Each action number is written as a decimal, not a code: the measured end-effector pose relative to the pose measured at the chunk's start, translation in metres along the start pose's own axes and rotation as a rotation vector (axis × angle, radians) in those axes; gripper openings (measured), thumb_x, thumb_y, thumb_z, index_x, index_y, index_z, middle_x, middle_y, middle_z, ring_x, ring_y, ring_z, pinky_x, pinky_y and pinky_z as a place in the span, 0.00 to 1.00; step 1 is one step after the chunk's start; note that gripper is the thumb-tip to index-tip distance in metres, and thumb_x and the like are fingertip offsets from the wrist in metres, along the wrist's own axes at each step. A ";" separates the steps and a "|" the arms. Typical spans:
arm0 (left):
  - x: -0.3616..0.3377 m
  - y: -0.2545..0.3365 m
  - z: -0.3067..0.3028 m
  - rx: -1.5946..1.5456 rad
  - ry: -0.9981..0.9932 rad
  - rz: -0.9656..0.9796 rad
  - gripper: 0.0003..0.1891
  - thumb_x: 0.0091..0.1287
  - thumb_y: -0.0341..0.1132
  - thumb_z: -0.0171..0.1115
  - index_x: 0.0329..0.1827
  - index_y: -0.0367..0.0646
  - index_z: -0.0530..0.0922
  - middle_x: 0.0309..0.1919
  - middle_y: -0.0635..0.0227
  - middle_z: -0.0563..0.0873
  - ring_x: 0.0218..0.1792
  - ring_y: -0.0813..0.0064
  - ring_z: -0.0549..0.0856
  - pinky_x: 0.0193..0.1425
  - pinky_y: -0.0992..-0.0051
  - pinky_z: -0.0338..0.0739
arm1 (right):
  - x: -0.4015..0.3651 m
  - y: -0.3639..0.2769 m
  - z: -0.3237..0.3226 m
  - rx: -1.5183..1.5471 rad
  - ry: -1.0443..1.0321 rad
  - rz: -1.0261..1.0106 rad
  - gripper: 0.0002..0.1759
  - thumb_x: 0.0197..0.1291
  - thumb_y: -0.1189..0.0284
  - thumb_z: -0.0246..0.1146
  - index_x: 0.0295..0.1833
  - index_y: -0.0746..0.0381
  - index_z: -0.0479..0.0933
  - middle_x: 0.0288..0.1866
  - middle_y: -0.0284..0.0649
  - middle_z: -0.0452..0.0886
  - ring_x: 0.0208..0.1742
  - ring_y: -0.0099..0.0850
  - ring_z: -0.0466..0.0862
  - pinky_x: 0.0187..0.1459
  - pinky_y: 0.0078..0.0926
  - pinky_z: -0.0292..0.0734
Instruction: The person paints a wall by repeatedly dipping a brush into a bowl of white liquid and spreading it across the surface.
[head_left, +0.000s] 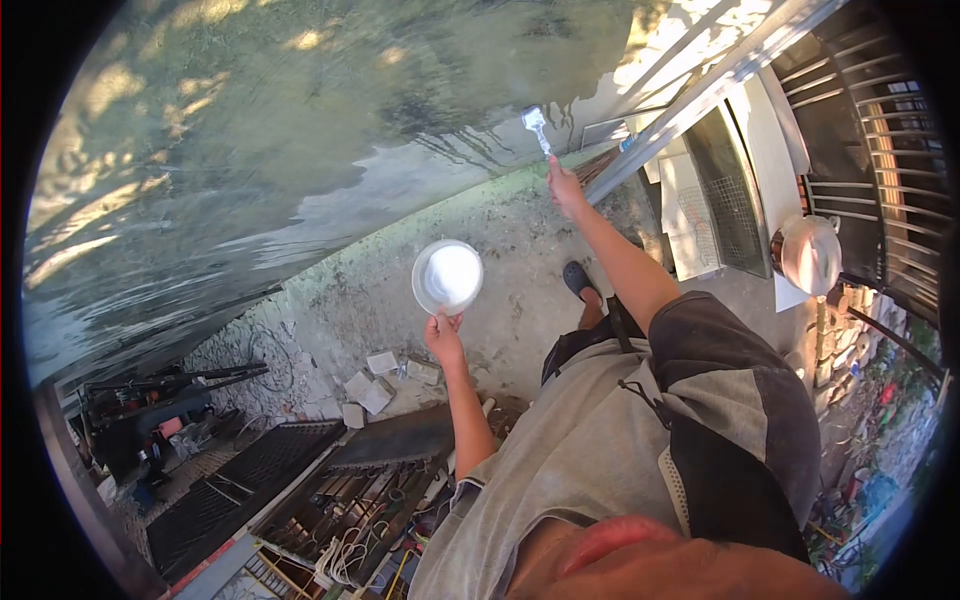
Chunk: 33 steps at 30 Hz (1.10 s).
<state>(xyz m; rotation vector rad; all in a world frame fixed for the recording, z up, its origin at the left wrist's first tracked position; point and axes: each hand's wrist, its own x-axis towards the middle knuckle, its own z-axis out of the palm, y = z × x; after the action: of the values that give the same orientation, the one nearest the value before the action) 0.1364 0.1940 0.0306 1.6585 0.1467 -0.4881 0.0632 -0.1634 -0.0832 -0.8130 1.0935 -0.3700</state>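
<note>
My left hand (444,335) is closed on the near rim of a round, pale plastic tub (423,283). White paint (455,274) shows inside the tub. My right hand (563,182) grips the handle of a paintbrush (535,124), with the arm stretched out towards the wall (350,110). The brush head is coated in white and lies over the wall's surface; whether it touches cannot be made out. Dark, wet-looking drips run along the wall near the brush, and whitish streaks mark its lower part.
A metal post (690,80) stands right of the brush. Boards and a mesh panel (725,210) lean beyond it, near a clear container (808,255). Broken blocks (370,390) lie on the concrete floor (510,260) by a cluttered rack (340,500). Black machinery (130,420) stands far left.
</note>
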 end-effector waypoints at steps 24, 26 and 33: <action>0.032 0.000 0.104 -0.015 -0.361 0.055 0.13 0.71 0.30 0.49 0.25 0.40 0.71 0.25 0.71 0.78 0.34 0.71 0.87 0.40 0.77 0.82 | -0.259 -0.155 -0.115 -1.101 0.037 -1.031 0.19 0.59 0.55 0.65 0.42 0.61 0.80 0.40 0.44 0.80 0.45 0.43 0.80 0.46 0.37 0.76; 0.037 -0.002 0.114 -0.026 -0.409 0.055 0.13 0.71 0.30 0.50 0.25 0.40 0.71 0.25 0.70 0.78 0.33 0.70 0.87 0.39 0.77 0.82 | -0.267 -0.151 -0.120 -1.107 0.075 -1.043 0.19 0.59 0.55 0.65 0.42 0.61 0.80 0.40 0.44 0.80 0.44 0.43 0.80 0.46 0.37 0.76; 0.033 -0.008 0.134 -0.003 -0.472 0.133 0.13 0.72 0.30 0.51 0.28 0.36 0.73 0.24 0.68 0.78 0.31 0.70 0.86 0.37 0.76 0.83 | -0.281 -0.141 -0.131 -1.151 0.116 -1.133 0.17 0.56 0.58 0.68 0.41 0.62 0.80 0.33 0.43 0.78 0.39 0.42 0.79 0.41 0.37 0.75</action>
<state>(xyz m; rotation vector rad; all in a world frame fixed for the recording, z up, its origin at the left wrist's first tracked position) 0.1325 0.0588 0.0001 1.4963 -0.3085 -0.7604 -0.1600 -0.1314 0.1719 -2.4745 0.7858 -0.7284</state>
